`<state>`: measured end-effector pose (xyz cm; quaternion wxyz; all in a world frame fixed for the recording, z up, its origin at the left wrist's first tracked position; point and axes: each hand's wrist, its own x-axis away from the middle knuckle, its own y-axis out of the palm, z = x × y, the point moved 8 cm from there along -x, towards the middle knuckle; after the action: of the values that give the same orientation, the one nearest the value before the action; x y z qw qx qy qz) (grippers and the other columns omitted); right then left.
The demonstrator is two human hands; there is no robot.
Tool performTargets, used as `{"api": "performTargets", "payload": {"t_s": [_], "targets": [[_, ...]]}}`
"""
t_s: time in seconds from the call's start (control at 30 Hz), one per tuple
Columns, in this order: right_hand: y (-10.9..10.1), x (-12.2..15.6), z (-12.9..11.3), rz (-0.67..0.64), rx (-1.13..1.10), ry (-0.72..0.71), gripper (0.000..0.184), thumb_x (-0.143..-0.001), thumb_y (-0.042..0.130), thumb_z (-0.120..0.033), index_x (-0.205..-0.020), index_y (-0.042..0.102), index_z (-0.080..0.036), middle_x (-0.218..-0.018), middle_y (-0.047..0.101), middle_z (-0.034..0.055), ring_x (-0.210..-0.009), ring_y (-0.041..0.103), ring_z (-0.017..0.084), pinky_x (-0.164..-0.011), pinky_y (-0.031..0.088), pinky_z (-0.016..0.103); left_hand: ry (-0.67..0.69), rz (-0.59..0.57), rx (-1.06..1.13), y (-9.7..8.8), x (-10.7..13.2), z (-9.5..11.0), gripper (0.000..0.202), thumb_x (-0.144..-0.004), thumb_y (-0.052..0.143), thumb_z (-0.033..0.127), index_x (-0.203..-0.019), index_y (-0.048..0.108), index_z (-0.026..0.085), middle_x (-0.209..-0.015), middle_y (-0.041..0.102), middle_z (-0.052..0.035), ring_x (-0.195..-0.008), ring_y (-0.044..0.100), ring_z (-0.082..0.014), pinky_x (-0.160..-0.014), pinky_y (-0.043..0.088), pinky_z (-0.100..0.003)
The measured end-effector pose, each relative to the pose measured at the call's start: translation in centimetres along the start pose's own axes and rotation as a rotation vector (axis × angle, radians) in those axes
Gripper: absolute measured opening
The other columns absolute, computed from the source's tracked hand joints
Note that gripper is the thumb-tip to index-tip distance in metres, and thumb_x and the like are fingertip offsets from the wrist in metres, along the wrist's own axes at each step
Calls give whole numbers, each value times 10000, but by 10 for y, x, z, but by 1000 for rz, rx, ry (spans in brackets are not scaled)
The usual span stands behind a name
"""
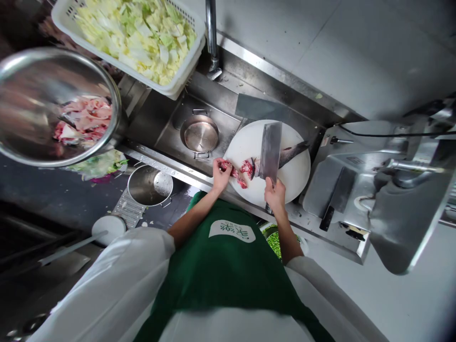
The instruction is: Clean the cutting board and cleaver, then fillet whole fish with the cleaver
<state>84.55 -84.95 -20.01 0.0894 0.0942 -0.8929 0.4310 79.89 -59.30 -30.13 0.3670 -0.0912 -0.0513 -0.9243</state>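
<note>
My right hand (275, 194) is closed round the handle of a cleaver (271, 149), its broad blade lying across a dark-skinned fish (292, 154) on a round white cutting board (233, 145). Part of the fish is hidden under the blade. To the left of the blade shows the fish's raw red cut end (247, 168). My left hand (221, 175) is closed on a red piece of raw fish (225, 165) at the board's left edge. More red scraps (241, 182) lie on the board between both hands.
A steel bowl (116, 102) with cut fish stands left, below a white basket (199, 35) of chopped cabbage. A small two-handled pot (201, 134) sits left of the board. A slicing machine (399, 190) and another cleaver (337, 197) are at right. A faucet (213, 42) hangs behind.
</note>
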Motion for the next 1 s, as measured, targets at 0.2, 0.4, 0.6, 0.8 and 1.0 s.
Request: {"api": "performTargets", "payload": {"t_s": [0.2,0.4,0.6,0.8,1.0], "targets": [[-21,34,40,140,-98,147,490,-1020,411,-586,-972,676,-177,-584,585,12,-575,610,218,-596,505,327,216,-207,-133,59,-8,28,619,-878,767,325,-1411,462,242,-1225,573,-104,-1124,618,-238,-1028,527,-409],[-11,64,78,186,-234,277,491,-975,468,-654,-882,644,-205,-503,507,-26,-480,542,204,-529,462,326,338,-452,-536,100,5,23,622,-715,862,227,-1301,653,228,-1275,512,-143,-1243,537,-390,-1101,447,-585],[-4,79,102,275,-350,328,520,-942,519,-689,-836,659,-200,-522,542,-4,-574,583,211,-605,473,325,295,-461,-388,100,-26,29,265,-825,763,245,-1066,659,210,-1062,616,-84,-1040,624,-257,-1013,530,-436],[1,80,107,268,-390,410,542,-959,481,-698,-916,680,-195,-538,540,-10,-548,551,205,-585,458,324,150,-354,-235,75,-44,25,132,-970,601,308,-1061,559,223,-958,625,-32,-877,639,-177,-854,569,-336],[-9,76,102,224,-218,416,623,-972,378,-723,-988,718,-201,-519,543,9,-544,563,231,-574,456,339,426,-610,-722,77,-1,37,309,-759,742,85,-1045,674,181,-1261,598,-178,-1193,574,-326,-1059,488,-508]]}}
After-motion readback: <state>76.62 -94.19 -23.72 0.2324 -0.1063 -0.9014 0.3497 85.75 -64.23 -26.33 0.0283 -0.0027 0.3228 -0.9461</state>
